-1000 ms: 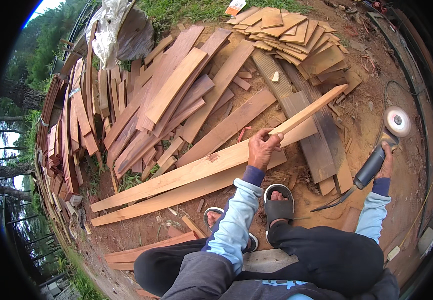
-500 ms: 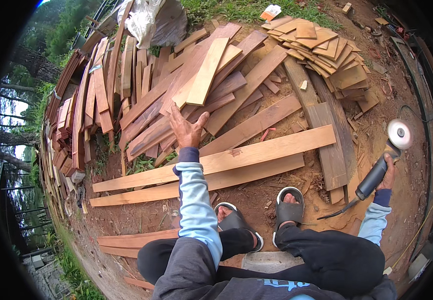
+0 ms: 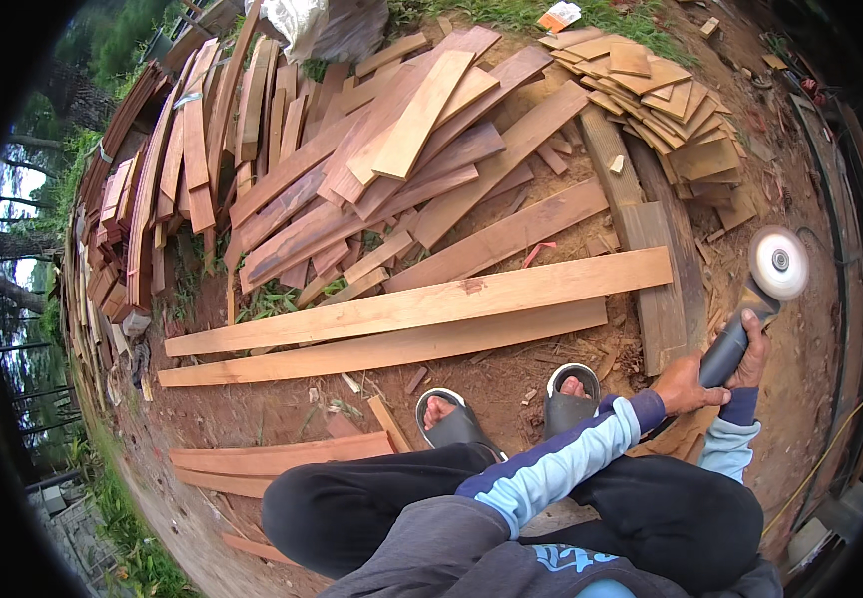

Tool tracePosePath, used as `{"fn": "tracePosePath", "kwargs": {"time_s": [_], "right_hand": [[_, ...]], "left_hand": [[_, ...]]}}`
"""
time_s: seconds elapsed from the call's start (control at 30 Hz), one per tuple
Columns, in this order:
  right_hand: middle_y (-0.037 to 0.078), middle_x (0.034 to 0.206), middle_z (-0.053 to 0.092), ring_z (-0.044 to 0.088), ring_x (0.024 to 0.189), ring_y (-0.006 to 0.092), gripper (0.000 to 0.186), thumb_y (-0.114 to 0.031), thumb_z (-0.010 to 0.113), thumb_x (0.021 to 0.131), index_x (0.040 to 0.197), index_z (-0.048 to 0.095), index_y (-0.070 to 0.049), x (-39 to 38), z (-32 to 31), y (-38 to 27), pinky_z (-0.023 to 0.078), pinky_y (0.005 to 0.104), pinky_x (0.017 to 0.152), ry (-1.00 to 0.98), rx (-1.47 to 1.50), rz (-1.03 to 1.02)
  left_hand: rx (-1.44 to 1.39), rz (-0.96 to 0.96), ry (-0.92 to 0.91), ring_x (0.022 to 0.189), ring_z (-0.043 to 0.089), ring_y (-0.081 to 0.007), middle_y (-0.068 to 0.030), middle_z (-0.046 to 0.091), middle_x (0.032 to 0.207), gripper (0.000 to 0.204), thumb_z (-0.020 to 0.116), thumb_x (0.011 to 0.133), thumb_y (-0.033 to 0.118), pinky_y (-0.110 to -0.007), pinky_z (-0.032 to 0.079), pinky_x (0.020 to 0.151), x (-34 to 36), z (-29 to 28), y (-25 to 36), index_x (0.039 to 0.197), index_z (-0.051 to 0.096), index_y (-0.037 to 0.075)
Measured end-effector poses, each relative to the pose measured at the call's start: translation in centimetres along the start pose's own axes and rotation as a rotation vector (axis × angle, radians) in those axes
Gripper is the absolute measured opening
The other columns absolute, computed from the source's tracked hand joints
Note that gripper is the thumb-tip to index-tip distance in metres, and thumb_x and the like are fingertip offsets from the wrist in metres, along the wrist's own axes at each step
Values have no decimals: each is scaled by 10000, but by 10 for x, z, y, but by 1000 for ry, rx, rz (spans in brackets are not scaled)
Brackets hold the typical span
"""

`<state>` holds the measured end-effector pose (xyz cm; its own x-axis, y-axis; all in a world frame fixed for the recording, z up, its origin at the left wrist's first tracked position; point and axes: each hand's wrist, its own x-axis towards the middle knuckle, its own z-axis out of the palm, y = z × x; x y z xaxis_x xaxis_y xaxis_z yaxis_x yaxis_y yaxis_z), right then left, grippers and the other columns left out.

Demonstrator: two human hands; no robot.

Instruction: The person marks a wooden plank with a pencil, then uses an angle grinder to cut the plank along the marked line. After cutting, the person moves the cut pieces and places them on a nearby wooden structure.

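Note:
An angle grinder [image 3: 726, 351] with a dark body and a pale round disc [image 3: 779, 261] is held out to my right, its disc end pointing away from me. My right hand [image 3: 751, 351] is wrapped round the body close to the disc. The rear of the grip is in my left hand [image 3: 689, 385], fingers closed round it. In front of my feet lie two long light-brown planks [image 3: 421, 301], one partly over the other. Their right ends rest toward a weathered board [image 3: 667, 317].
A loose heap of reddish boards [image 3: 302, 234] spreads beyond the planks, with stacked boards [image 3: 167, 184] at the left. Short cut pieces [image 3: 702, 157] are piled at the far right. More boards [image 3: 277, 460] lie beside my left knee. A yellow cord [image 3: 840, 434] runs along the right.
My left hand has left the board heap and come right and nearer, closing on the grinder's rear. The grinder and my right hand have shifted slightly left.

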<state>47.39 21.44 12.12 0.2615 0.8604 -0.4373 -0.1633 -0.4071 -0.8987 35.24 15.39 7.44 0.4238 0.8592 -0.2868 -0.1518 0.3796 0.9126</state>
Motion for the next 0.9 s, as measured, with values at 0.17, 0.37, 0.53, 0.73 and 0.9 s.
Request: {"fn": "tracePosePath", "kwargs": {"time_s": [0.17,0.37,0.53,0.73,0.9], "right_hand": [[113,733,629,625,561,196,419,-410,670,876,987,579,-17,12,-10,19,540,294,492,-27,142,13],[185,1032,595,629,852,270,618,-560,484,965,1201,534,9,11,-17,25,571,368,706,-364,568,16],[205,1120,560,600,982,293,701,-607,396,977,1246,514,29,16,-32,40,563,385,804,-483,686,38],[187,1073,580,607,966,272,639,-556,454,980,1227,522,30,3,-30,40,556,360,780,-359,605,30],[130,961,623,648,859,242,565,-526,594,926,1132,571,-1,-8,-26,44,549,332,772,-219,401,47]], "left_hand": [[-130,-65,-57,992,634,-278,-179,636,1050,764,817,590,177,-351,495,867,14,-9,7,1238,505,-80],[-109,-35,4,929,628,-237,-135,625,990,700,784,580,125,-330,501,826,11,1,3,1196,516,-73],[-190,-47,-51,857,633,-213,-109,630,937,646,786,575,103,-320,511,771,11,0,1,1146,535,-67],[-139,-98,-31,839,649,-268,-158,636,918,659,803,539,134,-345,519,766,13,8,4,1107,543,-77],[93,-122,13,980,653,-300,-203,627,1078,753,792,572,144,-353,521,850,11,7,9,1215,487,-102]]}}
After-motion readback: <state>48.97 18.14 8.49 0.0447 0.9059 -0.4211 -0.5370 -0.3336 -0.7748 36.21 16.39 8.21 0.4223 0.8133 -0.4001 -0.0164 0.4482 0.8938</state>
